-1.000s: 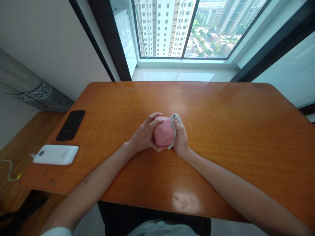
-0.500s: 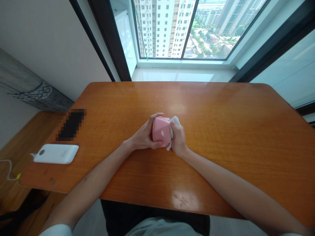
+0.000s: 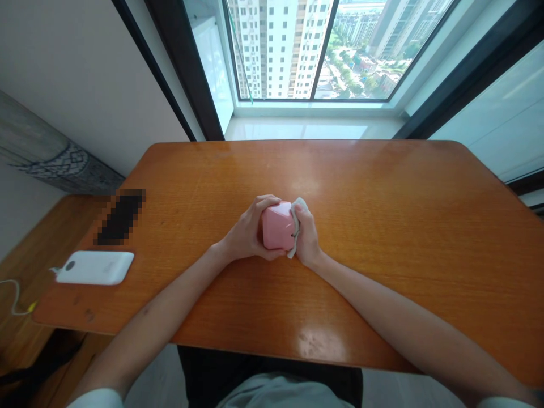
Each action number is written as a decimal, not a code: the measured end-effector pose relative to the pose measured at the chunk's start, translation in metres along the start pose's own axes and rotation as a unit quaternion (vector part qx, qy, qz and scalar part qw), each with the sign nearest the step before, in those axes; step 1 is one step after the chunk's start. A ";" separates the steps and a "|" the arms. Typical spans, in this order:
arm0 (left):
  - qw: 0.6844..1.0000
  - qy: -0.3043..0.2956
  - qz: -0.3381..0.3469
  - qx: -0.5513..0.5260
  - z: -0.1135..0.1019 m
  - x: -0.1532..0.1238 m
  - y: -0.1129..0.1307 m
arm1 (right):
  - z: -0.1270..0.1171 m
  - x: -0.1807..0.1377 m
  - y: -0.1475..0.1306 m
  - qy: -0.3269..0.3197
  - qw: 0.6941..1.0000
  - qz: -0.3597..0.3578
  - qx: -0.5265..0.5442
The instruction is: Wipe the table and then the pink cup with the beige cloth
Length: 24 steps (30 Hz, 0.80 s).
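A small pink object (image 3: 278,226), boxy with rounded edges and a glossy surface, is held over the middle of the table. My left hand (image 3: 254,229) wraps round its left side, with fingers over the far edge and the thumb along the near edge. My right hand (image 3: 308,237) is closed on a crumpled white cloth or tissue (image 3: 293,249) and presses it against the pink object's right side. A small dark mark shows on the pink surface beside the cloth. What kind of thing the pink object is, I cannot tell.
The brown wooden table (image 3: 395,226) spans the view. A white power bank-like device (image 3: 96,268) with a cable lies at its left, below a pixelated dark patch (image 3: 121,217). Beyond the far edge is a window (image 3: 314,51); a grey curtain (image 3: 63,153) hangs at left.
The pink object has turned slightly in my left hand, and a dark mark now shows near the cloth. My right hand has shifted a little to the left with the cloth.
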State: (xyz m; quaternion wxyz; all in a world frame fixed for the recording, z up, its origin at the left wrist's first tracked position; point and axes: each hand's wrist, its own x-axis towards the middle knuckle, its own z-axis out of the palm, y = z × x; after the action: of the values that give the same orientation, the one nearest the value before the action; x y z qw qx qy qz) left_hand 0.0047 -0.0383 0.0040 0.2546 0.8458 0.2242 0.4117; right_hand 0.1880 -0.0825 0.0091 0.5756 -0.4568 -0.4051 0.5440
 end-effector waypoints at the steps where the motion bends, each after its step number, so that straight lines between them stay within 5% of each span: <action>1: 0.999 -0.005 -0.025 -0.024 0.001 0.000 0.001 | -0.001 -0.002 0.001 -0.003 1.000 0.015 -0.004; 4: 0.995 -0.027 -0.076 -0.057 0.002 0.001 0.004 | -0.002 -0.003 0.003 -0.005 0.999 0.038 0.002; 8: 1.000 0.004 0.002 0.001 0.002 -0.001 0.004 | 0.000 0.002 -0.001 -0.008 0.999 0.007 0.046; 13: 0.991 -0.025 0.057 0.116 0.000 -0.004 0.003 | 0.001 0.006 -0.004 -0.016 0.996 -0.034 0.080; 20: 0.999 0.004 0.033 -0.024 0.002 0.000 -0.002 | -0.004 -0.005 0.003 -0.009 1.000 -0.013 0.020; 24: 0.999 -0.004 0.033 0.017 0.001 -0.002 -0.002 | -0.002 -0.001 0.000 -0.016 0.999 -0.012 0.046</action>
State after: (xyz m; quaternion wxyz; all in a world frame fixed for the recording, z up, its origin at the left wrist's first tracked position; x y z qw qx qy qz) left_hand 0.0036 -0.0385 0.0013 0.2270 0.8589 0.2019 0.4122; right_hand 0.1896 -0.0837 0.0089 0.5959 -0.4160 -0.3943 0.5625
